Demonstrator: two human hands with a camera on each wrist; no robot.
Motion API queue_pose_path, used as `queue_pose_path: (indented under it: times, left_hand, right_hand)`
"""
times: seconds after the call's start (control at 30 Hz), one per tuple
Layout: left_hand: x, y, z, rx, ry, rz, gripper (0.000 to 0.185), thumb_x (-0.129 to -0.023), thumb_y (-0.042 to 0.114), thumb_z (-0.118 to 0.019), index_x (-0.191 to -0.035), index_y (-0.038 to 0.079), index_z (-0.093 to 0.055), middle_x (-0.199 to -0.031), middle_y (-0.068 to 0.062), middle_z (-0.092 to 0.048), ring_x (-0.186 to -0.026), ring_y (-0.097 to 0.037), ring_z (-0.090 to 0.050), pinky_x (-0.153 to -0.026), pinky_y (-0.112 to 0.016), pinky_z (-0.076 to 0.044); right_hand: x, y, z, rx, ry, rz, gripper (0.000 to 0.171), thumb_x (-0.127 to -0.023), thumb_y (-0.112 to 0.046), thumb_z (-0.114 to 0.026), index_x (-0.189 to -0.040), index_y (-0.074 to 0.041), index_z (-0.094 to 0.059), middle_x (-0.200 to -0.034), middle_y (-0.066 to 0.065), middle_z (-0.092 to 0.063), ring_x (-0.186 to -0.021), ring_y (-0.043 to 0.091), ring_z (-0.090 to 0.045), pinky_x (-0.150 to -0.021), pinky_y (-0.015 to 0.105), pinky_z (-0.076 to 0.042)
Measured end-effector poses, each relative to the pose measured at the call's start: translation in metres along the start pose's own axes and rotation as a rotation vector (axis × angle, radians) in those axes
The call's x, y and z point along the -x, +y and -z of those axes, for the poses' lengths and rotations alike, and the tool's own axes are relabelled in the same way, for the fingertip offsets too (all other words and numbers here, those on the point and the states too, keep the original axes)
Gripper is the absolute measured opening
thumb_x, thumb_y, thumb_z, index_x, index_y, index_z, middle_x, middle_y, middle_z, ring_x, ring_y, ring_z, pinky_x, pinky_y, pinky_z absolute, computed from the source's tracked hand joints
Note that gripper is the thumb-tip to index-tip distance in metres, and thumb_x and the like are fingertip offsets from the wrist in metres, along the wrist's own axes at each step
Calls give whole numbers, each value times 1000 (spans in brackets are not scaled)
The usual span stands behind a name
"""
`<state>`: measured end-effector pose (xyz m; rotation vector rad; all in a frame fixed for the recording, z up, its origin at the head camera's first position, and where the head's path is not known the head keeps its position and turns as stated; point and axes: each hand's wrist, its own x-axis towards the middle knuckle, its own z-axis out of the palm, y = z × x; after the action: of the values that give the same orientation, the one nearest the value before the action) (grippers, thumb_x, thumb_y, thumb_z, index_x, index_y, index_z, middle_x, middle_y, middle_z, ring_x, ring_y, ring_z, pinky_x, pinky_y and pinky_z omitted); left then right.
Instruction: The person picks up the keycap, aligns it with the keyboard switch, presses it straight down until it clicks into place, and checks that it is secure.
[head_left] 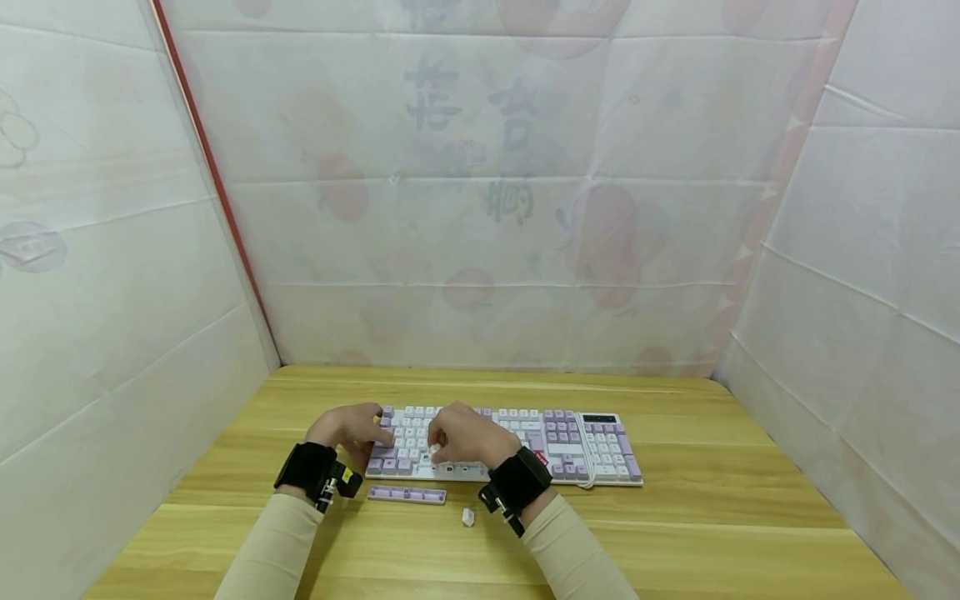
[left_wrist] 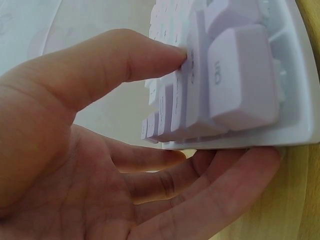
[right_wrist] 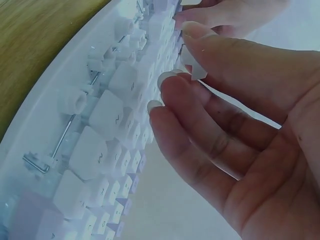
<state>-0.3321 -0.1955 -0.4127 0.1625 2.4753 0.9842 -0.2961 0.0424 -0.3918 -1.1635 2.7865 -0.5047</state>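
Observation:
A white and lilac keyboard lies on the wooden table. At its left end, my left hand grips the edge, thumb on top of the lilac keys and fingers against the side and underneath. My right hand is over the front rows, pinching a small white keycap between thumb and fingertips, apart from the board. Along the front row the spacebar's place is bare, showing switch stems and a metal stabilizer wire. In front of the keyboard lies a long lilac spacebar, its ribbed underside up.
Another loose white keycap sits on the table near my right wrist. A bundled white cable lies across the keyboard's right part, with a red tag beside it. White sheeted walls close off the back and sides.

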Motion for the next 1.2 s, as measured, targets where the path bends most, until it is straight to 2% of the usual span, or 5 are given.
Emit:
queue_pose_path:
  times: [0.07, 0.3, 0.57, 1.2]
  left_hand:
    - [0, 0, 0, 7, 1, 1, 69, -84, 21, -69, -138, -5, -35, -102, -15, -61, -83, -23, -66, -68, -39, -59]
    - [-1, -1, -2, 28, 5, 13, 65, -84, 19, -69, -136, -3, -37, -98, -14, -63, -81, -23, -66, -68, -39, -59]
    - [0, 0, -2, 15, 3, 11, 69, -84, 19, -69, -139, -4, -35, -98, -14, -63, -81, -22, -66, -68, -39, -59]
    - [0, 1, -1, 36, -2, 6, 61, -84, 18, -69, -133, -3, -40, -98, -15, -62, -82, -24, -66, -68, -40, -59]
  right_hand:
    - [0, 1, 0, -6, 1, -2, 15, -80, -17, -75, -95, -14, -74, -83, -7, -65, -71, 1, -54, -66, 14, -48]
    - [-4, 1, 0, 9, -13, 2, 14, -81, -16, -75, -95, -16, -75, -68, -6, -57, -59, 5, -42, -54, 16, -36]
    - [-3, 2, -1, 12, -16, -15, 15, -79, -14, -76, -93, -18, -75, -88, -8, -68, -74, 2, -54, -66, 16, -48]
    - [-2, 0, -1, 17, -27, 13, 11, -79, -9, -76, -87, -17, -74, -85, -6, -68, -73, 2, -55, -64, 15, -49]
